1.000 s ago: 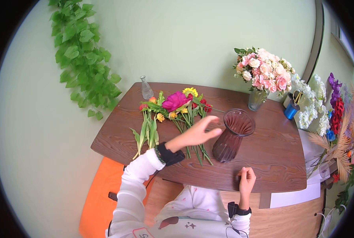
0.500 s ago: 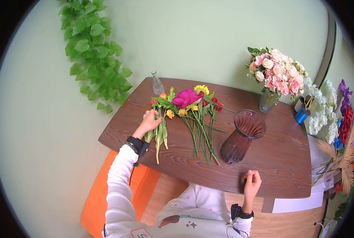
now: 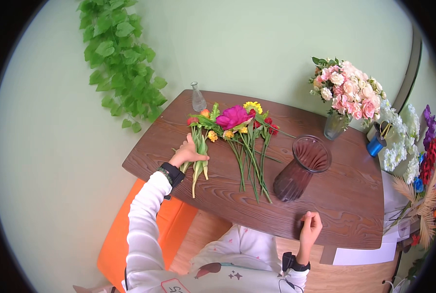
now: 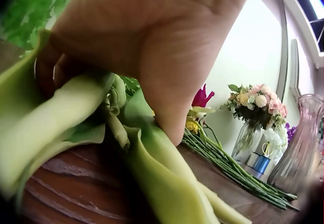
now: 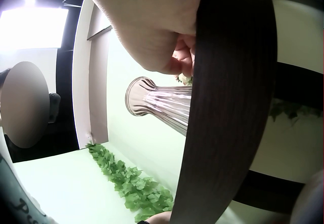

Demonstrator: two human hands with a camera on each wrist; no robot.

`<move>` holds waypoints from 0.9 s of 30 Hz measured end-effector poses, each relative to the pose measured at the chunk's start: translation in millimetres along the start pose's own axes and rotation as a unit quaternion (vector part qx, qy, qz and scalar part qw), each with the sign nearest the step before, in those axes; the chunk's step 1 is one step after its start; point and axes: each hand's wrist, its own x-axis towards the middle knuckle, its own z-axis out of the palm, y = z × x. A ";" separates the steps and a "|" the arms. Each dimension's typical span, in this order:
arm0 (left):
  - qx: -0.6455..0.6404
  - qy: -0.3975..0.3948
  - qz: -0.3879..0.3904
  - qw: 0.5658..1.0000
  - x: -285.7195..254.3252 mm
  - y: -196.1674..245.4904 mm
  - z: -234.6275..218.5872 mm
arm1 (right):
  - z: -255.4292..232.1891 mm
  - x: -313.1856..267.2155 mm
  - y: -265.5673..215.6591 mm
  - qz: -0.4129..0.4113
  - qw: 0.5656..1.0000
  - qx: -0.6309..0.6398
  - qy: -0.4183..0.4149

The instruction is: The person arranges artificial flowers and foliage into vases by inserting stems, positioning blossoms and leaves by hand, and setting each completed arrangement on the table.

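Note:
My left hand [image 3: 188, 152] is over a small bunch of tulips [image 3: 198, 171] with broad pale green leaves, lying at the table's left. In the left wrist view its fingers curl behind one leaf, and its thumb comes down on the bunch's other side. Beside them lie more flowers: a large magenta bloom [image 3: 233, 117], yellow and red blooms, and long green stems [image 3: 249, 166]. A fluted purple glass vase [image 3: 296, 176] stands right of these stems. My right hand [image 3: 310, 228] rests at the table's front edge, its fingers loosely curled around nothing.
A small clear bottle [image 3: 198, 100] stands at the table's back left corner. Pink and white roses [image 3: 350, 88] fill a glass vase at the back right, near a blue ribbon spool [image 3: 376, 145]. More flowers [image 3: 425, 166] stand beyond the right edge. Green vines [image 3: 120, 58] hang on the wall.
My left hand has moved left from beside the purple vase to the tulips, then slightly down their stems, with its thumb spreading across the leaves. The right hand stays at the table edge.

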 end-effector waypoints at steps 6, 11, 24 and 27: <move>-0.029 -0.003 -0.013 0.999 20.9 -16.9 8.4 | -0.4 0.5 2.4 -0.022 1.000 0.003 0.009; -0.024 0.055 -0.042 0.997 15.3 -25.3 -0.8 | -3.2 0.1 2.0 0.005 1.000 -0.004 -0.001; -0.129 0.377 0.085 0.913 14.9 -89.5 -48.5 | -1.5 0.2 0.5 0.008 1.000 -0.006 -0.005; -0.192 0.374 0.108 0.901 -5.9 -61.9 -58.6 | -0.9 0.2 -0.5 0.005 1.000 -0.012 -0.008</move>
